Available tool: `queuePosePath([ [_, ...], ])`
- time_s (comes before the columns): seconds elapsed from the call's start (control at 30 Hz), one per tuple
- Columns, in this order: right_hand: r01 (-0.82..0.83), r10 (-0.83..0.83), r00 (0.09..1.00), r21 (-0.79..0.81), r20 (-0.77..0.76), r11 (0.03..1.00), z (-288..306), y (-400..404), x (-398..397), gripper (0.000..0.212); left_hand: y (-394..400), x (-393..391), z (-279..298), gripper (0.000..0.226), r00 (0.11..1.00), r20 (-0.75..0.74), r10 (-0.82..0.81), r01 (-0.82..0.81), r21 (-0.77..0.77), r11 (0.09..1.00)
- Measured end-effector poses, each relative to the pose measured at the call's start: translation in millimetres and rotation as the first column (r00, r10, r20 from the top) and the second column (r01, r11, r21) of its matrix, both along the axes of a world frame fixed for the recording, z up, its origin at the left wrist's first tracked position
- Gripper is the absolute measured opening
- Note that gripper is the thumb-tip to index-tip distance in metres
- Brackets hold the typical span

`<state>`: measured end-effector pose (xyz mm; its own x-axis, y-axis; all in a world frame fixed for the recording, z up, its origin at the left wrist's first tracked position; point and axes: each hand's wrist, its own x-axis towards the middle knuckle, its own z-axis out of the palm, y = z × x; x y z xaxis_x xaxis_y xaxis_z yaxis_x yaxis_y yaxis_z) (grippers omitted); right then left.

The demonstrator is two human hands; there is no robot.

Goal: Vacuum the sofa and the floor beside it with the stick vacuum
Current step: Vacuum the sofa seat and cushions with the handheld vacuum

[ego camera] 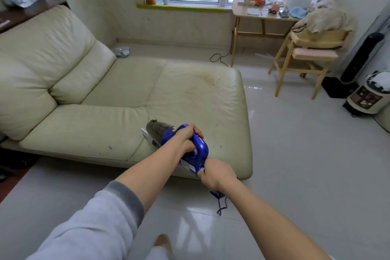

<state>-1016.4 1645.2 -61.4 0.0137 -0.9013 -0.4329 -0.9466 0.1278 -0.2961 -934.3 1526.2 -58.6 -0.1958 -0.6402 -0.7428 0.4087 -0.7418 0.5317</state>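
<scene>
Living room, pale tiled floor [295, 154], window at the back, cluttered wooden desk [259, 16] and chair [306, 57] far right. Cream leather sofa [95, 95] fills the left half, chaise section running toward the window.

Head view, only one available:
- Blue vacuum [190, 145] sits low over the near front part of the seat cushion, in handheld form; no long tube visible. Dark dust cup and white nozzle end point away and left, onto the cushion. Nozzle tip looks on or just above the leather, cannot tell contact.
- Left hand [185, 137] wraps around the top handle, fingers curled over it, firm grip.
- Right hand [217, 173] is at the rear end of the body, fingers closed on something there, probably the cord exit or a rear fitting; exact object hidden by the hand.
- Dark cord or plug [220, 202] hangs below the right hand, down to the floor.
- Brown crumb patch [202, 82] on the chaise, ahead and slightly right of the nozzle, well apart from it.

Key relation: vacuum's long axis runs from near-right (rear, right hand) to far-left (nozzle). Debris lies beyond and right of that line, so the nozzle likely needs to swing right and push forward. Left hand is nearer the nozzle and would steer. Floor beside the sofa looks not yet addressed.
</scene>
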Motion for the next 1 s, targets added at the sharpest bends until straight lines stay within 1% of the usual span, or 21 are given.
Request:
queuePosePath([
  [0.07, -0.005, 0.005, 1.0, 0.002, 0.004, 1.0, -1, -10, 2, 0.015, -13, 2, -4, 0.036, 1.0, -0.02, 0.012, -0.012, 0.017, 1.0],
  [0.17, 0.009, -0.009, 1.0, -0.003, 0.025, 1.0, -8, -45, 1, 0.013, -49, 0, -12, 0.037, 1.0, -0.024, 0.012, -0.012, -0.002, 1.0],
  [0.27, 0.053, -0.053, 0.996, 0.0, 0.067, 0.999, -13, -81, 1, 0.018, -85, -6, -16, 0.036, 1.0, -0.014, -0.016, 0.016, -0.001, 1.0],
  [0.37, 0.08, -0.079, 0.996, -0.006, 0.05, 0.997, -15, -120, 7, 0.019, -126, -4, -17, 0.036, 0.999, 0.01, -0.051, 0.051, -0.004, 0.999],
  [0.5, 0.093, -0.092, 0.995, -0.018, 0.035, 0.996, -8, -169, 13, 0.011, -177, 1, -11, 0.038, 1.0, -0.028, -0.01, 0.009, -0.026, 1.0],
  [0.57, 0.081, -0.081, 0.996, -0.014, 0.021, 0.997, -5, -185, 10, 0.013, -191, 0, -11, 0.038, 0.999, -0.043, -0.005, 0.003, -0.027, 1.0],
  [0.7, 0.045, -0.045, 0.999, 0.016, 0.003, 0.999, -5, -203, -17, 0.021, -207, -17, -15, 0.035, 0.995, -0.088, 0.041, -0.04, 0.005, 0.999],
  [0.8, 0.011, -0.011, 1.0, 0.032, 0.011, 0.999, -9, -215, -43, 0.024, -215, -38, -16, 0.034, 0.992, -0.095, 0.079, -0.078, 0.019, 0.997],
  [0.93, -0.048, 0.046, 0.999, 0.047, 0.026, 0.998, -17, -233, -78, 0.027, -227, -66, -20, 0.035, 0.981, -0.075, 0.178, -0.175, 0.044, 0.984],
  [1.0, -0.114, 0.112, 0.993, 0.047, 0.044, 0.992, -22, -243, -103, 0.026, -231, -87, -24, 0.037, 0.965, -0.045, 0.259, -0.258, 0.036, 0.966],
])
